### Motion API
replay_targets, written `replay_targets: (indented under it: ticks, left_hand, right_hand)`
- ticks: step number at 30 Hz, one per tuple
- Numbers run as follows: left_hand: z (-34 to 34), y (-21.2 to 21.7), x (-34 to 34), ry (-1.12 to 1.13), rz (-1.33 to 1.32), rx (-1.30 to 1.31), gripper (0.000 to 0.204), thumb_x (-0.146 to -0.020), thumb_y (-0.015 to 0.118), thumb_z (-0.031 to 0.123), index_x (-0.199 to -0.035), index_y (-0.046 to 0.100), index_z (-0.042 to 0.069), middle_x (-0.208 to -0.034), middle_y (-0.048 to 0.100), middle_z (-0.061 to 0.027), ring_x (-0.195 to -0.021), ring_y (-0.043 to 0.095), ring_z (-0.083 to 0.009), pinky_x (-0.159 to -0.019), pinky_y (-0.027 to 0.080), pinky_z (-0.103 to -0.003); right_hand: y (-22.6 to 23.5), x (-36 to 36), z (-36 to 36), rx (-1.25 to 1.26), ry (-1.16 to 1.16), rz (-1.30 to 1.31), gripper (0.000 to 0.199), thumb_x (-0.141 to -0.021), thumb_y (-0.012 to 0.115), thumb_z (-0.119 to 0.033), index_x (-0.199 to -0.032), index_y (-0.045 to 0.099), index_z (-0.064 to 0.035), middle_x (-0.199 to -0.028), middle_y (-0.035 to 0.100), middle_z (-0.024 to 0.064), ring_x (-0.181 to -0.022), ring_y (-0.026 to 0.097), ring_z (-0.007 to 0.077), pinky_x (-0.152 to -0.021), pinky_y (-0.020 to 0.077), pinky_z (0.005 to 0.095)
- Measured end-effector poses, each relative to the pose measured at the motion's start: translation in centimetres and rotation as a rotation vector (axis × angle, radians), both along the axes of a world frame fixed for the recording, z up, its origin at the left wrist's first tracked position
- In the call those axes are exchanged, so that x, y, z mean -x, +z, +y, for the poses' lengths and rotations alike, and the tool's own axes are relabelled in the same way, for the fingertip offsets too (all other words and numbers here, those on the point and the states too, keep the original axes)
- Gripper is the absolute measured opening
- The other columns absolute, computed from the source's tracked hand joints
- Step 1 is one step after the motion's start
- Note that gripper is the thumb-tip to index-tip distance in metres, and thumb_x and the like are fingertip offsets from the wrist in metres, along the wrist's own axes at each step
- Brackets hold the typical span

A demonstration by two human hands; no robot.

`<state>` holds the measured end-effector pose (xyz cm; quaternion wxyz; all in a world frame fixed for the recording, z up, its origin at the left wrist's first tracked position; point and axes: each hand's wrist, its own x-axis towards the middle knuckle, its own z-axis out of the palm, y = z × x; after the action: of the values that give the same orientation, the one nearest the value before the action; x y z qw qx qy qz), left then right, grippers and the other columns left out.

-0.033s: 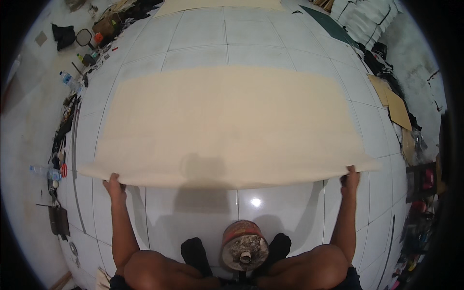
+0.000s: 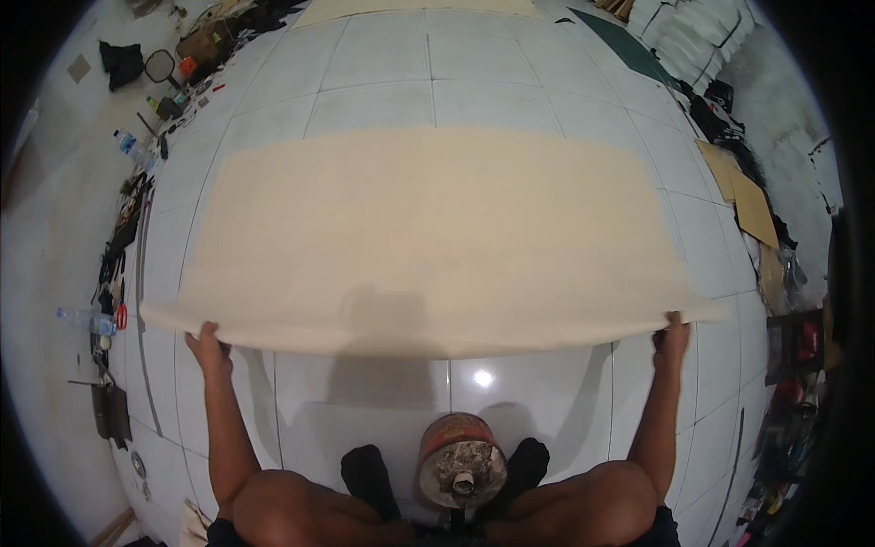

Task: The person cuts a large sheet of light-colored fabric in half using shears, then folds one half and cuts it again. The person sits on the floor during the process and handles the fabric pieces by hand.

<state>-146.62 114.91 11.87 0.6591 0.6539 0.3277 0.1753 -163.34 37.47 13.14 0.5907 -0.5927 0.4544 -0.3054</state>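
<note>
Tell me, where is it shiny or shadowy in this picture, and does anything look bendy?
In the head view, a small white glare spot shines on the glossy white tiled floor; in the head view, a dark, soft-edged shadow crosses the wide cream-coloured sheet and spills onto that floor; in the head view, the tile grid looks curved and the corners are black.

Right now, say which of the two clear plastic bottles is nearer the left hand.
The lower bottle, beside the red-handled scissors, is nearer the left hand; the upper bottle is much farther up the picture.
</note>
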Motion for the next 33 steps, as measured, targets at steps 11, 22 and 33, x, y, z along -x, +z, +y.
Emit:
replay_targets:
  ticks: [11, 22, 33]
  left_hand:
    - [0.4, -1.3, -14.1, -0.559, 0.016, -0.066, 0.067, -0.089, 0.066, 0.026, -0.143, 0.035, 0.003, -0.092, 0.062, -0.0093, -0.081, 0.059, -0.0181, -0.074, 0.049, -0.032]
    - [-8.4, -7.8, 0.8, -1.022, 0.136, -1.436, 0.064, -0.085, 0.066, 0.047, -0.134, 0.051, 0.009, -0.138, 0.045, -0.0266, -0.125, 0.043, -0.0446, -0.105, 0.031, -0.056]
    - [-27.1, -1.1, -20.3, -1.518, 0.009, -1.256, 0.085, -0.073, 0.076, 0.044, -0.141, 0.04, 0.006, -0.147, 0.034, -0.0244, -0.136, 0.035, -0.0388, -0.11, 0.034, -0.046]
  right_hand:
    - [-1.6, -11.6, -4.2, 0.262, 0.427, 0.339, 0.042, -0.097, 0.052, -0.031, -0.134, 0.049, -0.0104, -0.091, 0.067, 0.0079, -0.08, 0.065, 0.0213, -0.07, 0.0513, 0.0372]
    - [-7.4, 1.2, 9.6, 0.983, 0.912, 0.829, 0.067, -0.09, 0.06, -0.047, -0.142, 0.042, -0.0085, -0.148, 0.034, 0.0251, -0.137, 0.031, 0.0447, -0.107, 0.0264, 0.0626]
    - [-8.8, 4.2, 6.8, 0.735, 0.641, 0.385, 0.057, -0.089, 0.067, -0.021, -0.137, 0.043, -0.0029, -0.14, 0.042, 0.0222, -0.129, 0.043, 0.0374, -0.104, 0.0385, 0.0447]
